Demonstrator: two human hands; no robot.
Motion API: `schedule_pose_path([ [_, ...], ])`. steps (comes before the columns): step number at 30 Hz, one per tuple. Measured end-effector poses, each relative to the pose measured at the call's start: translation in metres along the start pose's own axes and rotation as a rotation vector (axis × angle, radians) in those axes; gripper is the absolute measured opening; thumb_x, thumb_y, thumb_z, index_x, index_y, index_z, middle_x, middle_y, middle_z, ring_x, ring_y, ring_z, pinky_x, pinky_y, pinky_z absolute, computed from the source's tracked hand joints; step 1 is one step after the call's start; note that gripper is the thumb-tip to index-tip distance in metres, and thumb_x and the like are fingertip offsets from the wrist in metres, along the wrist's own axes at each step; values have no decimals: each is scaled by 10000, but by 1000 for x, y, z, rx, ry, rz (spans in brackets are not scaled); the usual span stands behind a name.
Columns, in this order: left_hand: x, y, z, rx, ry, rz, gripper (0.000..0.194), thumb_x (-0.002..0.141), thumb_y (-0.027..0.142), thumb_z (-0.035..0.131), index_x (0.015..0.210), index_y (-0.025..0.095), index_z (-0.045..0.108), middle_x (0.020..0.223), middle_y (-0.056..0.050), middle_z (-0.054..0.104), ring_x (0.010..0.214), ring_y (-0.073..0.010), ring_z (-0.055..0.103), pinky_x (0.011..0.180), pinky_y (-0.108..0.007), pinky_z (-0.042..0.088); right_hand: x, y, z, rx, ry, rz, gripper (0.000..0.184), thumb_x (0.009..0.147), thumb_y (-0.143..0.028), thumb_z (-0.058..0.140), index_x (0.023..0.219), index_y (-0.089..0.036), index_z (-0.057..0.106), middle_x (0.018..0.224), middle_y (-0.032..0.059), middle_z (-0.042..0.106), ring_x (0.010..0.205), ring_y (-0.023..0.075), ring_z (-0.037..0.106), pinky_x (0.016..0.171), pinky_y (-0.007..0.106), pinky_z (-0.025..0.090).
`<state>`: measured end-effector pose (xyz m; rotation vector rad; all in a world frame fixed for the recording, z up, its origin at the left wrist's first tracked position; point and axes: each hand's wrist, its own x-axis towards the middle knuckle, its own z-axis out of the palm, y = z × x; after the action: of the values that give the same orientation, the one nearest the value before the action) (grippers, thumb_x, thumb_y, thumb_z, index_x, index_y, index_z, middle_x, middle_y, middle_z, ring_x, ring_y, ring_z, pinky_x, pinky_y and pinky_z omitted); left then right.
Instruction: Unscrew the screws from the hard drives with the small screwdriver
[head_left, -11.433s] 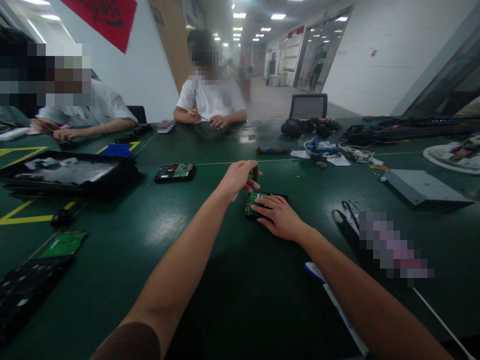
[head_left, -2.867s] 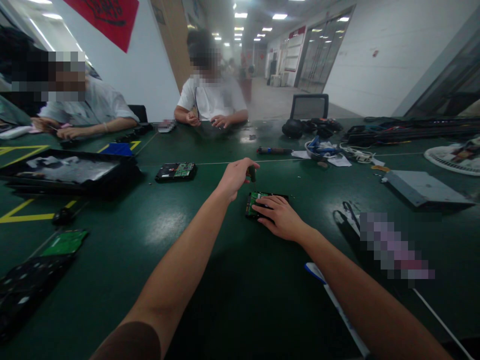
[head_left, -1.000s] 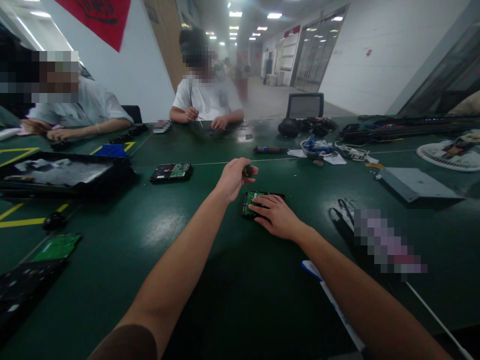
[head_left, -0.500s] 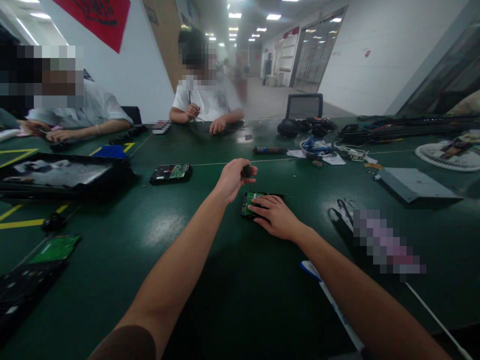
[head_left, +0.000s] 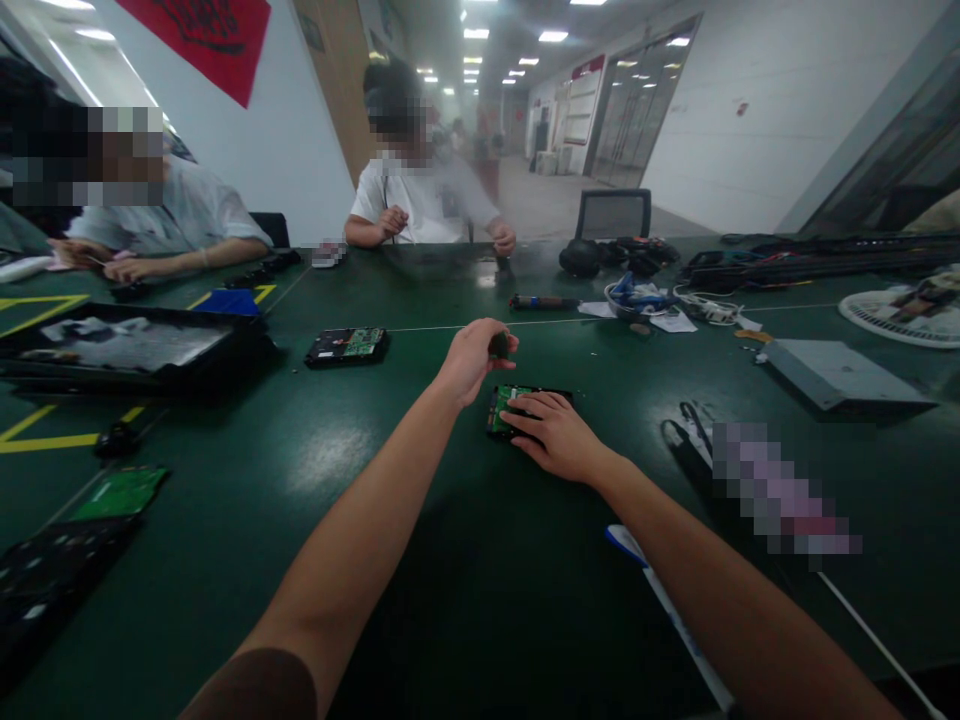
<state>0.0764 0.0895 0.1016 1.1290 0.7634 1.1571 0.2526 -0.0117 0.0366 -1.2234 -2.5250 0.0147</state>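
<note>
My left hand (head_left: 477,358) is closed round the dark handle of a screwdriver (head_left: 499,346), just above and behind a hard drive. The screwdriver's shaft and tip cannot be made out. Lying on the table, the hard drive (head_left: 504,402) shows a green circuit board on its upper side. My right hand (head_left: 551,425) rests over it with fingers laid across the board, holding it down and hiding much of it. Small bits (head_left: 583,392), perhaps screws, lie just past its far right corner.
Left of my hands lies a second hard drive (head_left: 346,346). A black tray (head_left: 150,385) stands farther left, near a green circuit board (head_left: 124,493). To the right are a grey metal box (head_left: 840,372) and a lanyard (head_left: 694,430). Two co-workers sit across the green table (head_left: 480,580).
The screwdriver shaft, visible above the drive about three seconds ago, no longer shows. My right hand stays on the drive. The co-worker opposite has moved a hand toward my right.
</note>
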Motion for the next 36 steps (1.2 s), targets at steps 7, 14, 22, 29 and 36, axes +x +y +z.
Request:
schedule_pose_path([
  [7, 0, 4, -5, 201, 101, 131, 206, 795, 347, 635, 820, 163, 726, 878, -75, 672, 784, -164, 615, 519, -212, 475, 0, 0, 0, 2, 3, -7, 419, 1013, -336, 578, 1428, -293, 616, 1490, 101, 581, 1385, 308, 500, 1165, 573, 349],
  [14, 0, 2, -5, -60, -9, 5, 203, 815, 348, 623, 898, 167, 664, 880, -86, 708, 798, -189, 668, 565, -256, 522, 0, 2, 3, -2, 4, -21, 416, 1018, -343, 573, 1426, -278, 616, 1491, 102, 581, 1388, 309, 499, 1171, 571, 346],
  [22, 0, 4, -7, 183, 18, 118, 238, 837, 337, 610, 873, 152, 755, 923, -97, 692, 806, -171, 619, 515, -221, 458, -1, 2, 4, -1, 14, -20, 414, 1016, -338, 578, 1424, -287, 616, 1488, 93, 585, 1388, 305, 502, 1176, 576, 342],
  [29, -3, 1, -1, -37, -76, 16, 197, 816, 336, 695, 903, 164, 656, 881, -90, 723, 808, -185, 683, 540, -229, 476, -1, 2, 3, -3, 2, -10, 410, 1022, -350, 567, 1424, -285, 617, 1493, 91, 581, 1398, 297, 493, 1186, 562, 336],
  [36, -1, 5, -4, 211, 46, 177, 165, 814, 326, 692, 810, 168, 740, 865, -66, 697, 764, -147, 624, 553, -218, 482, -1, 1, 2, -2, 3, -5, 412, 1020, -345, 571, 1425, -285, 617, 1495, 92, 580, 1392, 297, 495, 1183, 564, 335],
])
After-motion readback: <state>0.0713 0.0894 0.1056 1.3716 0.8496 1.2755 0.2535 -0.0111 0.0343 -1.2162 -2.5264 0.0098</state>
